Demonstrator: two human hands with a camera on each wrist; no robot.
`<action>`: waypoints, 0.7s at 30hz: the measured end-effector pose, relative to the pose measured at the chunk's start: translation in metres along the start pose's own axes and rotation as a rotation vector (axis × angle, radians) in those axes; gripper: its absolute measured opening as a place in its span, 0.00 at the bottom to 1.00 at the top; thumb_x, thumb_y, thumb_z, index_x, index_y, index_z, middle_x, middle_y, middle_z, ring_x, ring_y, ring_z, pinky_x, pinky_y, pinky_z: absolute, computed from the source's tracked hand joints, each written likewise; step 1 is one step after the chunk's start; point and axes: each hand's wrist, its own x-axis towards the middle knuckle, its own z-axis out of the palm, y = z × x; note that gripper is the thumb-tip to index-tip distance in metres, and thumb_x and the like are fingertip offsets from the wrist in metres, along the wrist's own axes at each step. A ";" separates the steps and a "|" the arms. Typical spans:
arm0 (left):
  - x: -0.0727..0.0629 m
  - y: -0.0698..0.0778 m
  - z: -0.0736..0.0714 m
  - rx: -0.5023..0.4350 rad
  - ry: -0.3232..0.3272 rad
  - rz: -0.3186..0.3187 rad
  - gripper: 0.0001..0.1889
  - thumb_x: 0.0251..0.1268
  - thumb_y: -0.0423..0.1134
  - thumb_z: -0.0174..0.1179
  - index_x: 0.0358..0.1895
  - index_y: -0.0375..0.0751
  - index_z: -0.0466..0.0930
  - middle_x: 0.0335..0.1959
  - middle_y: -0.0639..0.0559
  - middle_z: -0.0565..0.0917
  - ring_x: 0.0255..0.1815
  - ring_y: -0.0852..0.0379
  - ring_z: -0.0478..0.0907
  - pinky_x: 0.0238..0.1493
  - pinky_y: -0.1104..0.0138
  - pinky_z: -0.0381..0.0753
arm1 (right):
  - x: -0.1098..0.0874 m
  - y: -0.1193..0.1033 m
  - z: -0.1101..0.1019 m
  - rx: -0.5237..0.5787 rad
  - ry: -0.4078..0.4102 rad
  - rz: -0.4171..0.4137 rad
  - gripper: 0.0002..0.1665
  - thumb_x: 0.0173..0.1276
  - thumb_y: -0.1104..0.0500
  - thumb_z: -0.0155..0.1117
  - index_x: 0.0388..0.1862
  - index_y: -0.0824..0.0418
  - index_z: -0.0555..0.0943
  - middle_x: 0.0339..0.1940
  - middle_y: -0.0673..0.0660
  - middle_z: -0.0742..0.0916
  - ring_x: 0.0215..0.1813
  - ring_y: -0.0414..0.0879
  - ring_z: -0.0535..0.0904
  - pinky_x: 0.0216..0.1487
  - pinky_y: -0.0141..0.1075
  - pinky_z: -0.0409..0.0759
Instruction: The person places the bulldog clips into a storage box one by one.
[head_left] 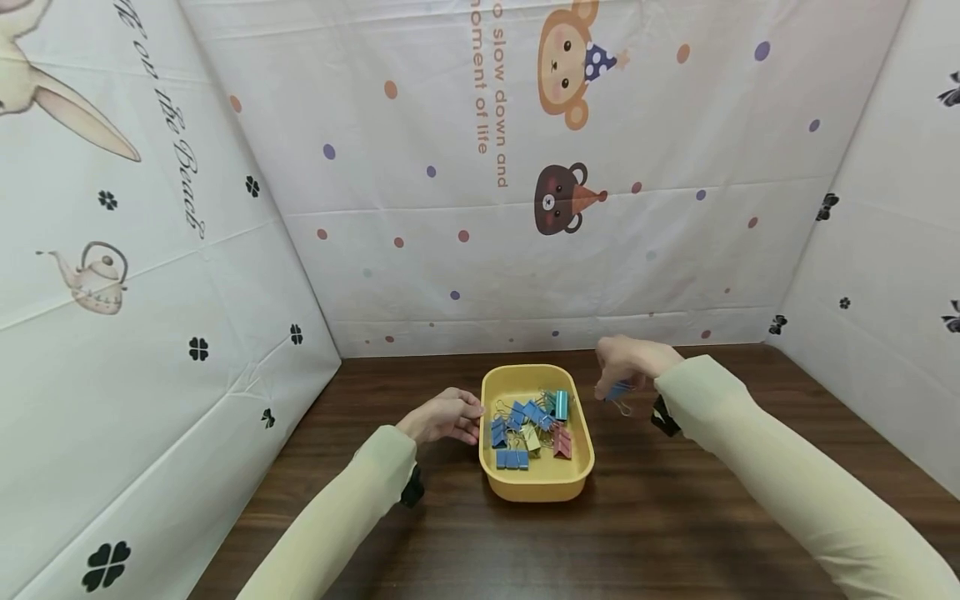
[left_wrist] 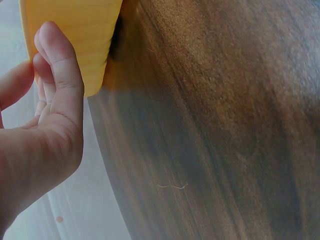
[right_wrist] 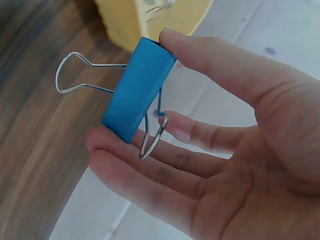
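A yellow plastic bin (head_left: 536, 492) with rounded corners holds several binder clips in blue, teal, red and yellow. At its left side my left hand (head_left: 446, 415) grips the rim lightly, the thumb at the edge and the fingers against the outer wall; the left wrist view shows this hand (left_wrist: 55, 110) on the wall of the bin (left_wrist: 92, 50). Off to the right of the bin, my right hand (head_left: 630, 364) is raised above the table. Between thumb and fingertips it pinches a blue binder clip (right_wrist: 140, 87), whose two wire handles are spread apart.
The dark wood table (head_left: 637, 542) carries the bin near its back. A printed white cloth (head_left: 450, 275) hangs behind, with more cloth along both sides. Among the clips in the bin are a teal one (head_left: 562, 406) and a red one (head_left: 562, 442).
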 end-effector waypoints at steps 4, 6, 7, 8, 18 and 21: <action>0.000 -0.001 0.000 0.003 0.003 0.001 0.08 0.73 0.34 0.51 0.46 0.30 0.72 0.25 0.48 0.80 0.22 0.56 0.79 0.28 0.66 0.85 | 0.007 -0.014 0.001 0.005 0.023 -0.027 0.26 0.54 0.56 0.72 0.10 0.52 0.63 0.09 0.47 0.69 0.14 0.40 0.63 0.14 0.30 0.65; 0.000 -0.001 0.000 0.005 0.005 0.000 0.08 0.72 0.34 0.51 0.45 0.31 0.72 0.25 0.48 0.80 0.22 0.56 0.79 0.28 0.66 0.85 | 0.011 -0.019 0.002 0.025 0.036 -0.046 0.26 0.55 0.56 0.72 0.12 0.52 0.63 0.09 0.47 0.67 0.13 0.39 0.61 0.14 0.30 0.61; 0.000 -0.001 0.000 0.004 0.005 -0.001 0.08 0.72 0.34 0.51 0.45 0.31 0.72 0.25 0.48 0.80 0.22 0.56 0.79 0.28 0.66 0.85 | 0.013 -0.022 0.003 0.034 0.044 -0.056 0.25 0.55 0.56 0.72 0.13 0.53 0.63 0.10 0.47 0.66 0.13 0.39 0.60 0.15 0.30 0.60; 0.000 -0.001 0.000 0.004 0.005 -0.001 0.08 0.72 0.34 0.51 0.45 0.31 0.72 0.25 0.48 0.80 0.22 0.56 0.79 0.28 0.66 0.85 | 0.014 -0.024 0.004 0.047 0.054 -0.066 0.23 0.56 0.56 0.72 0.16 0.54 0.65 0.11 0.47 0.67 0.13 0.39 0.60 0.16 0.31 0.61; 0.000 0.001 0.000 0.010 0.009 -0.010 0.09 0.73 0.34 0.51 0.47 0.30 0.72 0.25 0.48 0.80 0.23 0.56 0.79 0.28 0.66 0.85 | 0.029 -0.045 0.013 0.010 0.207 -0.143 0.24 0.59 0.50 0.71 0.43 0.66 0.74 0.29 0.55 0.78 0.27 0.45 0.69 0.28 0.34 0.67; 0.001 0.000 0.000 0.008 0.006 -0.013 0.10 0.73 0.34 0.51 0.48 0.29 0.71 0.26 0.48 0.80 0.23 0.56 0.79 0.28 0.66 0.85 | 0.032 -0.051 0.016 0.003 0.222 -0.145 0.25 0.60 0.49 0.70 0.45 0.64 0.74 0.34 0.57 0.80 0.30 0.46 0.71 0.29 0.35 0.68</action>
